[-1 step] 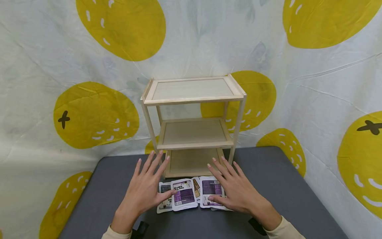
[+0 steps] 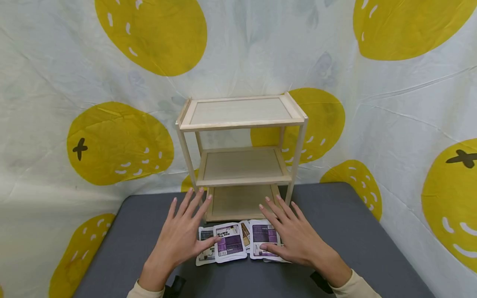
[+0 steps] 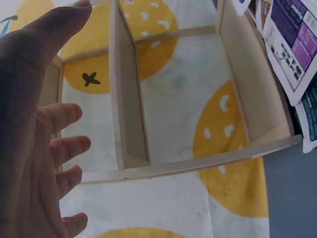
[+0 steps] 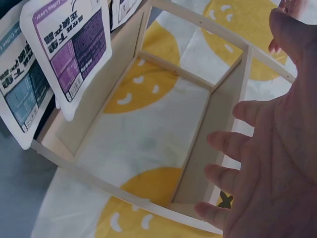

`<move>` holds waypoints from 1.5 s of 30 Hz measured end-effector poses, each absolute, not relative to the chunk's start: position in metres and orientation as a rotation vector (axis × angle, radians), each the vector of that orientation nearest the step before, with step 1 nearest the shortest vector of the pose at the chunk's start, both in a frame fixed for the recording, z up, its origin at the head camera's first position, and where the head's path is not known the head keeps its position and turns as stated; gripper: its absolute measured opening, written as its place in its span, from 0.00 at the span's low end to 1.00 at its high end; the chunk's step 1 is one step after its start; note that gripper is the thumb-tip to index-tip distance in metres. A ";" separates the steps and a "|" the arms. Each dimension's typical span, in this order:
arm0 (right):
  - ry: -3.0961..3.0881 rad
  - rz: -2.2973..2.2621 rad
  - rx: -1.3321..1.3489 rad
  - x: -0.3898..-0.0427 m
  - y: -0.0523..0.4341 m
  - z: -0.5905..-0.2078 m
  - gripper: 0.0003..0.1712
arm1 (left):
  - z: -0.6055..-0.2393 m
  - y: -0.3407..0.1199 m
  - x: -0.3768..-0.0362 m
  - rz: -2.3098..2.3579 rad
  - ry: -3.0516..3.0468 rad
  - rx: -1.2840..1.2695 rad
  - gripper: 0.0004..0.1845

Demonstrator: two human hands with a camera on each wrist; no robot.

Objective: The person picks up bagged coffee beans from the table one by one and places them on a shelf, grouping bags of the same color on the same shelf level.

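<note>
My left hand [image 2: 179, 240] is held in the air with its fingers spread, above the left part of a row of coffee packets. Opposite it, my right hand [image 2: 299, 238] spreads its fingers over the row's right end. Neither hand holds anything. The packets are flat white pouches that overlap: a purple-panelled packet [image 2: 230, 245] near my left thumb, a second purple packet [image 2: 263, 235] beside my right thumb, and a teal-grey packet [image 2: 205, 257] at the left. "Coffee Lover" is printed on a purple packet [image 4: 74, 54] in the right wrist view. More pouches are partly hidden beneath.
A pale wooden three-tier shelf [image 2: 244, 182] stands just behind the packets. Its lowest board [image 2: 242, 203] is close to the packets' far edges. Everything is on a dark grey padded table [image 2: 357, 240], with a white cloth [image 2: 238, 49] printed with yellow fruit hanging around.
</note>
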State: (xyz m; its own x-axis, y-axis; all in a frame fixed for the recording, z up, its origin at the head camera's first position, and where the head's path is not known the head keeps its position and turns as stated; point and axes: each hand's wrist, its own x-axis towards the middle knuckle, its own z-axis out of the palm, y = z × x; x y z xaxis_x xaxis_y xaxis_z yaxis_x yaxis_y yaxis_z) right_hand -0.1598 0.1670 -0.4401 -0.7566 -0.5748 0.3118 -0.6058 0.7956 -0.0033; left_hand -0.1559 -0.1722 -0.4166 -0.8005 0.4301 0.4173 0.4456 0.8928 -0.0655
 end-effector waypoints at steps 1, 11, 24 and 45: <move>-2.677 0.144 0.913 -0.160 0.167 -0.440 0.53 | -0.416 -0.173 -0.156 -0.061 -2.627 -0.642 0.57; -2.594 0.368 0.948 -0.162 0.177 -0.432 0.42 | -0.405 -0.189 -0.173 -0.469 -2.297 -0.666 0.38; -2.777 0.634 0.895 -0.172 0.187 -0.436 0.41 | -0.397 -0.198 -0.213 -0.904 -2.102 -0.581 0.39; -2.750 1.003 0.935 -0.191 0.188 -0.470 0.39 | -0.406 -0.199 -0.251 -1.740 -2.054 -0.484 0.40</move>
State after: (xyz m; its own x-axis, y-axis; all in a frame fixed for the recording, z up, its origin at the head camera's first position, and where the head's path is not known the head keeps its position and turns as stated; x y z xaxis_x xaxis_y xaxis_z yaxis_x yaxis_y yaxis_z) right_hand -0.1907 0.1882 -0.4703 -0.8127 -0.5218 0.2595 -0.5663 0.6023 -0.5625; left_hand -0.2507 -0.1995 -0.4057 -0.8582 0.0035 0.5132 0.5068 0.1634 0.8464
